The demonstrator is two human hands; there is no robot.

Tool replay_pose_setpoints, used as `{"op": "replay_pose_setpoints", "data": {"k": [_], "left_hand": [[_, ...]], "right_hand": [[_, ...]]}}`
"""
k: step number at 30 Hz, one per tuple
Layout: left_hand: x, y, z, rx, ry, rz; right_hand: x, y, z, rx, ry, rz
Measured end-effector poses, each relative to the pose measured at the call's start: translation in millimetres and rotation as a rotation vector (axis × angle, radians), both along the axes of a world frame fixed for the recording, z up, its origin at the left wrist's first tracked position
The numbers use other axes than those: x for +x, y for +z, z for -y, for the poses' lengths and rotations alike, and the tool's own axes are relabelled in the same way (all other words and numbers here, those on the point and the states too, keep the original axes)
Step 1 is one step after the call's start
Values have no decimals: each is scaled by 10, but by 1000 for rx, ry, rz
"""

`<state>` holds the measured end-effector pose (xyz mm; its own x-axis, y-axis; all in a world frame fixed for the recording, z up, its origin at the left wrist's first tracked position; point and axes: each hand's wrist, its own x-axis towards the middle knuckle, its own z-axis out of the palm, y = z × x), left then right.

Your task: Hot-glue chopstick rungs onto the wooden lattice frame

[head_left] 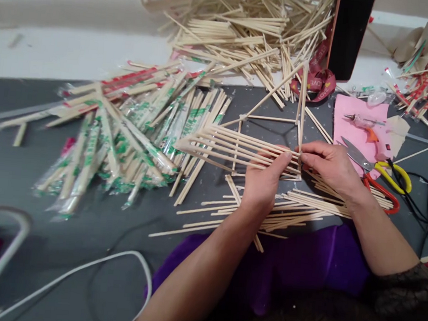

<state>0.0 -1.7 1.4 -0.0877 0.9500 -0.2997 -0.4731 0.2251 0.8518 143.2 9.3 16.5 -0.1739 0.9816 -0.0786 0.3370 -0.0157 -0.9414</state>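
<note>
A frame of joined wooden chopsticks [234, 138] stands over the grey table, with a slatted panel of parallel sticks on its near side. My left hand [267, 172] is closed around the right part of that panel, thumb on top. At the panel's right corner, my right hand [324, 162] pinches the frame's joint between thumb and fingertips; whether a small piece sits in the pinch is hidden. Loose bare chopsticks [209, 214] lie below both hands. Right of my right hand are scissors [364, 158] with yellow and red handles.
Paper- and plastic-wrapped chopsticks [127, 128] spread across the left. A big heap of bare sticks [240, 33] lies at the back, beside a dark upright screen [350, 35]. A glue gun [370, 126] rests on pink paper [342, 107]. Black cables [425, 204] run at right.
</note>
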Motion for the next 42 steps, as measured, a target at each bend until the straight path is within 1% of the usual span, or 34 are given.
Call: {"op": "replay_pose_setpoints", "data": {"k": [8,15,23,29,34,42], "left_hand": [[-10,-2,14,-8,1,-51],[-11,26,19,-12,-14,-46],[-4,4,11,18,-2,-37],[-4,9,14,10,-16,-36],[-8,7,12,35,-16,-40],[-1,14,8,11,-16,-26]], "right_hand": [[-22,8,-20,-13,-3,6],[-29,10,-18,47,15,67],[-28,-5,-19,90,15,100],[-34,4,-20,64,2,85],[-31,1,-27,72,12,85],[-24,-13,-26,89,20,94]]}}
